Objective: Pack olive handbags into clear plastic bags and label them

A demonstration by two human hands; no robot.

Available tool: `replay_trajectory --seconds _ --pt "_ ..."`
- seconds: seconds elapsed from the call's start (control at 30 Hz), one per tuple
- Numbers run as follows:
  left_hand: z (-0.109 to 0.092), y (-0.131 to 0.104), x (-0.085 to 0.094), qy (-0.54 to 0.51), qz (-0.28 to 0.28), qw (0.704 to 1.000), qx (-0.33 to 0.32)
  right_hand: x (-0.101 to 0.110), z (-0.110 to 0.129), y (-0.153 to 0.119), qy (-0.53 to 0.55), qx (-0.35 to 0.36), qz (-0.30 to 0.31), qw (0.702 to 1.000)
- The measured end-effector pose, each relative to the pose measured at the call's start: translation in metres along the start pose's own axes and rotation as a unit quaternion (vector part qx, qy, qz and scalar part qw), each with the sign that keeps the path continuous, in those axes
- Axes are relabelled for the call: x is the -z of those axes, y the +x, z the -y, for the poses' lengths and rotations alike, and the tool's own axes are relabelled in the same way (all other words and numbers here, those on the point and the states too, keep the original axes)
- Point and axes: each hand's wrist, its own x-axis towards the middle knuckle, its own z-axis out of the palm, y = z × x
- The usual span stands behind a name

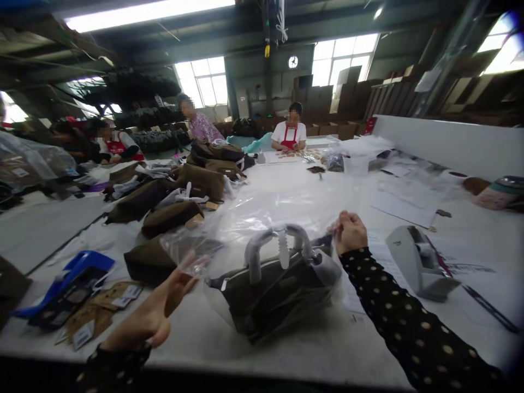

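Note:
A dark olive handbag [282, 297] stands in front of me inside a clear plastic bag [241, 213]. Its two handles [256, 254] are wrapped in pale padding, and a white strip hangs between them. My right hand [350, 232] is closed on the plastic bag's edge, at the upper right of the handbag. On the other side, my left hand [172, 300] reaches up with fingers stretched and thumb apart. Its fingertips touch the left part of the plastic, which partly covers them.
Several olive handbags [196, 183] lie heaped at left. Nearer are a blue tray [77, 273] and brown tags [92, 319]. A grey tape dispenser [423, 262], papers [403, 207] and a dark slim tool [489, 308] lie at right. A co-worker in a red apron [289, 136] sits across the table.

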Motion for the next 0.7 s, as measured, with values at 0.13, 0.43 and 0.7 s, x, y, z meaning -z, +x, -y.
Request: replay_trajectory --seconds 0.13,0.43,0.7 --pt "-0.01 -0.005 -0.045 -0.165 -0.026 0.985 0.049 0.013 0.018 -0.012 0.016 0.004 0.039 0.999" --pt "-0.034 0.094 -0.049 -0.321 -0.171 0.922 0.129 0.011 0.067 0.053 -0.058 -0.055 0.033 0.996" --pt "-0.038 0.137 0.007 -0.278 -0.042 0.959 0.04 0.012 0.101 0.07 -0.052 -0.042 0.112 0.992"
